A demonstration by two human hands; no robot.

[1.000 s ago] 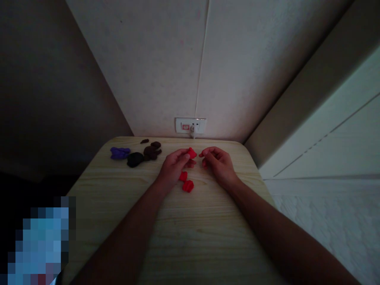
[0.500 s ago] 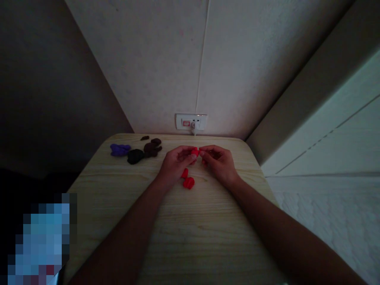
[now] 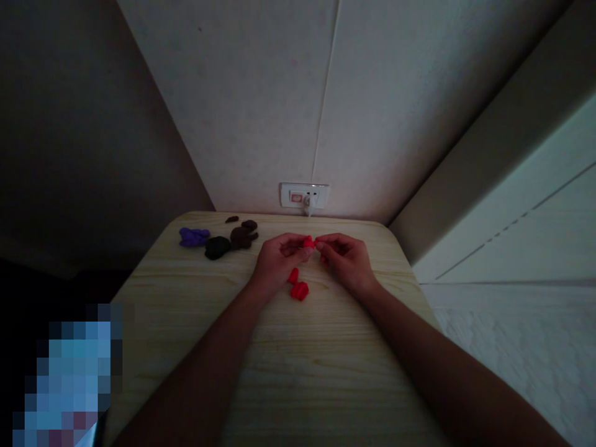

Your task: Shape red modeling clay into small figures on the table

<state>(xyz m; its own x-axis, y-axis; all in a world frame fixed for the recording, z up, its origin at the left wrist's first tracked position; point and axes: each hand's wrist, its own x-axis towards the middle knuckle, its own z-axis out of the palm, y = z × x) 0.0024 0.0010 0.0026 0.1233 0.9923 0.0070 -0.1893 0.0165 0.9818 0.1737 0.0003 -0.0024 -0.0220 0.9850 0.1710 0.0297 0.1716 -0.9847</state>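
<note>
- Both hands meet over the far half of the pale wooden worktop (image 3: 298, 360), and the action is all at the fingertips!
- The left hand (image 3: 278, 262) has its fingers closed around a red piece (image 3: 309, 244), thumb on the near side, keeping it up between the two hands.
- In from the other side comes the right hand (image 3: 348, 259), thumb and forefinger pinched on a small red nub (image 3: 316, 241) right up against that red piece; whether the two are joined, I cannot tell.
- Just below the left hand, a small red lump (image 3: 293, 275) lies on the wood, and nearer the person sits a larger red lump (image 3: 300, 291), close beside it.
- Over to the far left, a gathering of colour: a purple lump (image 3: 194, 236), then a black lump (image 3: 217, 248), then a brown lump (image 3: 242, 238) right next to the black one.
- Behind those, a little dark scrap (image 3: 231, 219) rests near the back edge.
- And on the wall beyond, a white socket plate (image 3: 286, 195) carries a plug (image 3: 307, 202), with a thin cable line (image 3: 323, 93) running up above it.
</note>
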